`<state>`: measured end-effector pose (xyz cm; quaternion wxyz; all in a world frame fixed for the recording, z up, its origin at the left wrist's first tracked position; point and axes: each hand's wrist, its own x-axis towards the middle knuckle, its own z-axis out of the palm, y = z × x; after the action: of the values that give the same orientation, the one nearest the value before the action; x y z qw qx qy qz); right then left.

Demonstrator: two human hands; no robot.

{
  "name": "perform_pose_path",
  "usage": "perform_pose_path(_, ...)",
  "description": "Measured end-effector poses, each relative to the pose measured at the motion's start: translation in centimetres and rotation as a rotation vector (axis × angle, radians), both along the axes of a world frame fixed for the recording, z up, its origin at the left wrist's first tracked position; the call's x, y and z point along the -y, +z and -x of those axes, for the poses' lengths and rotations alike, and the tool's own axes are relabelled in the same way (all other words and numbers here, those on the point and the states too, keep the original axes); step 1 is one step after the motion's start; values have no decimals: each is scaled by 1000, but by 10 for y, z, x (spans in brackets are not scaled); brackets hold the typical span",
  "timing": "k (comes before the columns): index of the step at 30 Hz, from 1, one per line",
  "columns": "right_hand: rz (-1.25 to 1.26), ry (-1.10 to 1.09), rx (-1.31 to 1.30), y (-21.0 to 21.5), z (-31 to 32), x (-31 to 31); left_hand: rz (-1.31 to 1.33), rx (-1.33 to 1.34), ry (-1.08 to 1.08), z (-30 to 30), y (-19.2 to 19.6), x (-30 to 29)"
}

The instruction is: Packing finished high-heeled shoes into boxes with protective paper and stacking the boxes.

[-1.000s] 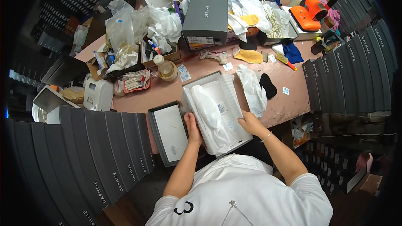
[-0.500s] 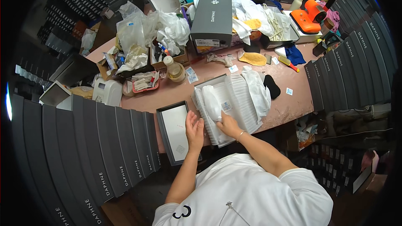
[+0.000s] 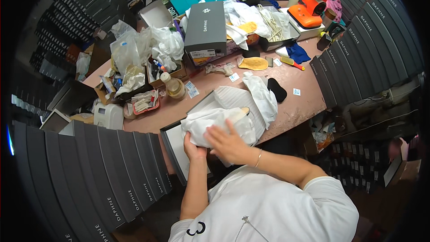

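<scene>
A bundle wrapped in white tissue paper (image 3: 201, 121) lies raised over the shoe box, with a tan and dark tip, perhaps of a shoe, poking out at its right end. My left hand (image 3: 193, 149) grips the bundle's left end from below, thumb up against the paper. Across its near side lies my right hand (image 3: 230, 145), fingers stretched out and somewhat blurred. Under and behind the bundle is the open grey shoe box (image 3: 200, 103), lined with ribbed white paper (image 3: 235, 93). A loose white tissue sheet (image 3: 260, 96) hangs over its right side.
The box lid (image 3: 175, 145) lies at the left, beside a row of grey shoe boxes (image 3: 121, 166). More boxes (image 3: 354, 58) line the right. Behind stand a glue bottle (image 3: 174, 87), a closed shoe box (image 3: 206, 29) and an orange device (image 3: 308, 11). A black insole (image 3: 277, 90) lies at right.
The wrapped bundle has been lifted from the box and turned crosswise. My left hand has taken hold of it, and my right hand has flattened against it. The view has shifted slightly.
</scene>
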<state>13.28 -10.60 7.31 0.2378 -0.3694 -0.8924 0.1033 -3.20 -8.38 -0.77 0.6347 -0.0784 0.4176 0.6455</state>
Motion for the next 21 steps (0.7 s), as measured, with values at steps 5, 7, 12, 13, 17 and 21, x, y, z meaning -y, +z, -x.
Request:
perform_pose_path(5, -96, -105, -269, 27, -34, 1, -123, -33, -60, 31, -2, -15)
perform_pose_path(7, 461, -417, -616, 30, -76, -22, -214, -10, -72, 38, 12, -12)
perform_pose_path(12, 1320, -344, -898, -17, -91, -7, -258, -56, -71, 1, 34, -27)
perform_pose_path(13, 1399, -420, -986, -26, -90, -5, -228, -127, -30, 1, 31, -36)
perform_pose_path(17, 1199, -593, -1116, -34, -139, 3, -136, -334, 202, 41, 79, -71)
perform_pose_path(21, 893, -808, -1135, -29, -200, -5, -588, -1948, -78, 24, 47, -55)
